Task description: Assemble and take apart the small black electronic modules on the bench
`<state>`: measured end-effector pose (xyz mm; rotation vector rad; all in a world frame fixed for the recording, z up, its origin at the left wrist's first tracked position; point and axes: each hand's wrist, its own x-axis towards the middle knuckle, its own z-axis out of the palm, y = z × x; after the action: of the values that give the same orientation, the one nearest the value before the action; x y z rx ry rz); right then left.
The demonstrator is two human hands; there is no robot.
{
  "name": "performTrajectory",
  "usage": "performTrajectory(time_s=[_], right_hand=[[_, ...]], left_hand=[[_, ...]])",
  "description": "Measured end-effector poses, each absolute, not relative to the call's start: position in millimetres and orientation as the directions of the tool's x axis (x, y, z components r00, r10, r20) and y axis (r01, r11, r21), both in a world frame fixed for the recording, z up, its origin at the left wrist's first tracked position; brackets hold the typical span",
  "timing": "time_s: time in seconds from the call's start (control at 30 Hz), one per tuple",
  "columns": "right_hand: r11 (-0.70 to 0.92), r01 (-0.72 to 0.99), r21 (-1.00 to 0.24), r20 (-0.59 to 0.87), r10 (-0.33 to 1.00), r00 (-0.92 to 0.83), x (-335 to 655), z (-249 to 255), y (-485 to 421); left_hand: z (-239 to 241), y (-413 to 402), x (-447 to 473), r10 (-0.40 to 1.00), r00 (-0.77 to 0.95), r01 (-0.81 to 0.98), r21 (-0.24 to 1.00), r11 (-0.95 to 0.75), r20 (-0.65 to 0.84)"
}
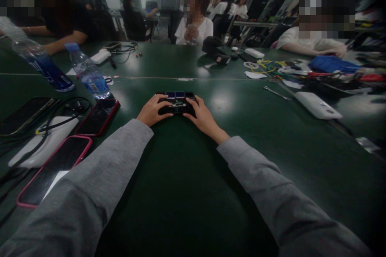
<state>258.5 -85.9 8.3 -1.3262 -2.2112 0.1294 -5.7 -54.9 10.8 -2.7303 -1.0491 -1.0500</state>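
On the dark green table, straight ahead, sits a small black device (179,106) with an exposed circuit board and two dark blue panels along its far side. Around its left end are the fingers of my left hand (153,110), thumb at the near edge and fingertips over the top. My right hand (201,114) grips the opposite end in the same way. Both hands are closed on the device, and its two ends are partly hidden under my fingers. Its underside is out of sight.
To the left lie a red-edged phone (99,117), a pink-cased phone (57,168), a white power bank (45,140) and cables. A water bottle (90,76) stands behind them. At right are a wrench (276,93), a white box (317,105) and tangled wires. People sit across the table.
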Motion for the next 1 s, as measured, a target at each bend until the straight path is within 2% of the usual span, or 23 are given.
performTrajectory(time_s=[0.37,0.73,1.0], right_hand=[[0.524,0.781,-0.340,0.424,0.826,-0.370,259.9,5.3,-83.6],[0.525,0.843,-0.117,0.506,0.762,-0.404,257.6,9.7,-90.0],[0.584,0.790,-0.186,0.498,0.750,-0.436,258.9,8.1,-87.3]], left_hand=[[11.9,-54.2,-5.4,0.575,0.550,0.604,0.187,-0.775,0.606],[11.5,-56.0,-3.5,0.636,0.463,0.694,0.193,-0.693,0.617],[13.1,-57.4,-3.3,0.653,0.482,0.698,0.195,-0.689,0.584]])
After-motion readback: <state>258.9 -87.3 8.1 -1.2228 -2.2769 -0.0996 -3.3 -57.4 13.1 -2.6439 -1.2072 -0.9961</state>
